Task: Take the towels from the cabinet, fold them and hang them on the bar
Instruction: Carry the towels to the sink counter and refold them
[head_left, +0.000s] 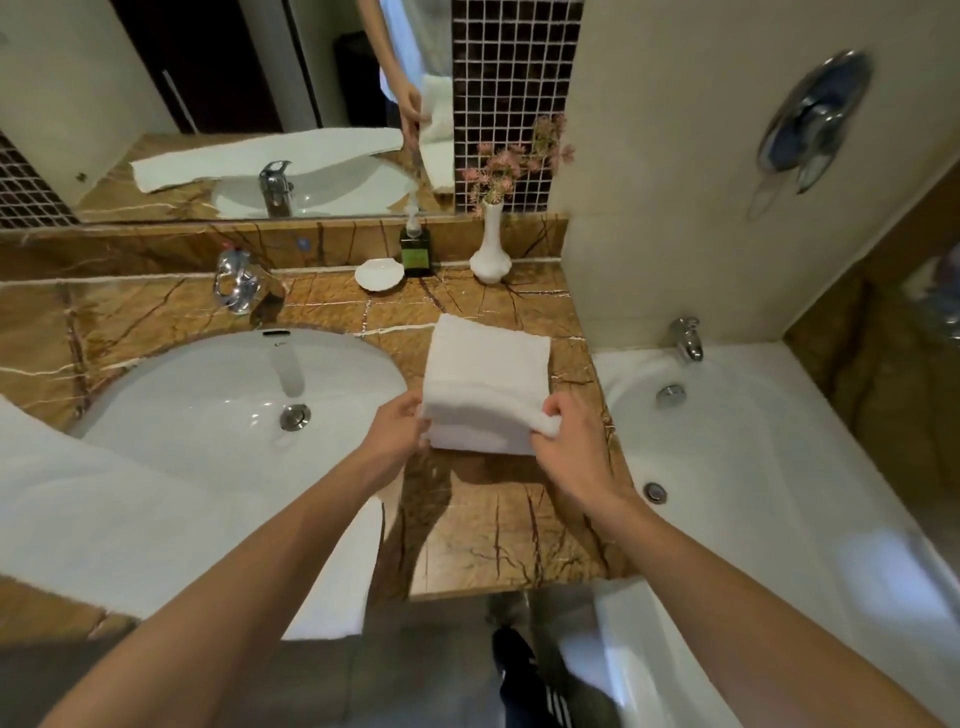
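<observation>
Now | left hand (397, 428), right hand (563, 441) | fingers pinching folded towel (488, 379) corners

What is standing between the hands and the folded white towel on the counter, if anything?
Nothing visible. The left hand and the right hand already grip the near edge of the folded towel, which lies on the marble counter between the sink and the bathtub. The bar is not in view.

Folded white terry towel (485, 384) flat on brown veined marble desk (483, 519), just right of white oval sink (234, 395); near edge pinched by left hand (392, 428) and right hand (569, 441).
</observation>
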